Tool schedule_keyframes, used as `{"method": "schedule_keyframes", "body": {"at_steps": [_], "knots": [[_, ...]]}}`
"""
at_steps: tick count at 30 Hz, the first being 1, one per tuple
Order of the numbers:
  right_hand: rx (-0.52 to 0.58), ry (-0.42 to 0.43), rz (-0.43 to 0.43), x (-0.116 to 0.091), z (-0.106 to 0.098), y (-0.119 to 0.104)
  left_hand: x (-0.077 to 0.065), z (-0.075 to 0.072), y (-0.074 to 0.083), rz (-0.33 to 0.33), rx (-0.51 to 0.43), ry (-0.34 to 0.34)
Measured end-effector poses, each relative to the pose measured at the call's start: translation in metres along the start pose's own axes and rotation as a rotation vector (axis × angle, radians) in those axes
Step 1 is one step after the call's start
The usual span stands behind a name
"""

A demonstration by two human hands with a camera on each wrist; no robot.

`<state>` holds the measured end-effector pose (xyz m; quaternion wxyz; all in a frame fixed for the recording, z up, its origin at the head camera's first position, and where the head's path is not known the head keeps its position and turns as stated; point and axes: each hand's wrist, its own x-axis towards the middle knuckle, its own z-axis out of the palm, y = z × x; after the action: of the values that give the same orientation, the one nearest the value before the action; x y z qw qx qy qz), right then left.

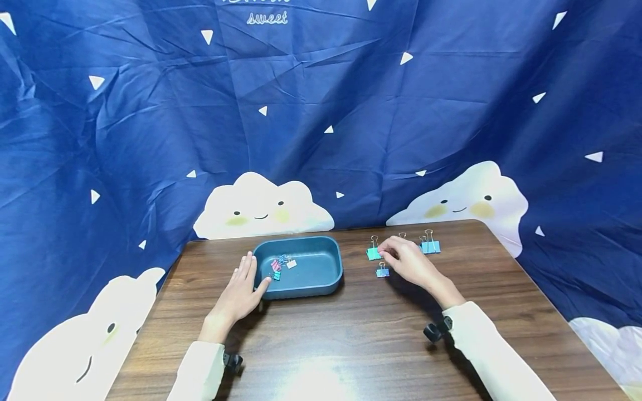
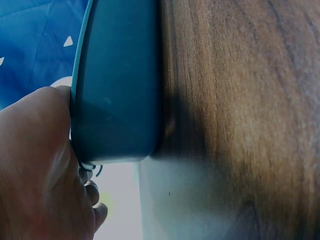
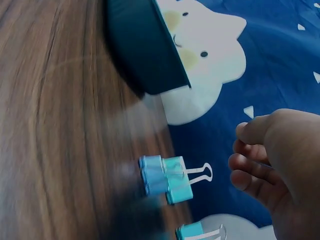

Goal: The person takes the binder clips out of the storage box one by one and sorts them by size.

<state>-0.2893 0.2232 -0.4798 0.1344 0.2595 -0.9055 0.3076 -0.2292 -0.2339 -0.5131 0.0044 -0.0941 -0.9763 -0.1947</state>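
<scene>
My left hand (image 1: 238, 295) rests on the left end of a dark teal tray (image 1: 313, 291), fingers straight along its side and thumb over the front rim. The left wrist view shows that thumb against the tray's wall (image 2: 120, 100). Small binder clips (image 1: 277, 265) in pink, blue, teal and cream lie in the tray. My right hand (image 1: 408, 260) is over the table beside a green binder clip (image 1: 373, 254), fingers loosely bent. In the right wrist view its fingertips stand apart from the green clip (image 3: 178, 185) and a smaller blue clip (image 3: 153, 175); nothing shows between them.
A larger blue binder clip (image 1: 431, 247) sits behind the right hand, with more wire handles (image 1: 403, 235) partly hidden by that hand. The wooden table (image 1: 321, 334) ends at the back against a blue cloth (image 1: 351, 139) with clouds.
</scene>
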Motion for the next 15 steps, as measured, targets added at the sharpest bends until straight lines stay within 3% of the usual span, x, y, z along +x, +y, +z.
{"method": "schedule_keyframes", "body": {"at_steps": [15], "knots": [[0.034,-0.066,-0.093,0.033,0.022,-0.046,0.0,-0.003,0.002,0.003,0.016,-0.008]]}}
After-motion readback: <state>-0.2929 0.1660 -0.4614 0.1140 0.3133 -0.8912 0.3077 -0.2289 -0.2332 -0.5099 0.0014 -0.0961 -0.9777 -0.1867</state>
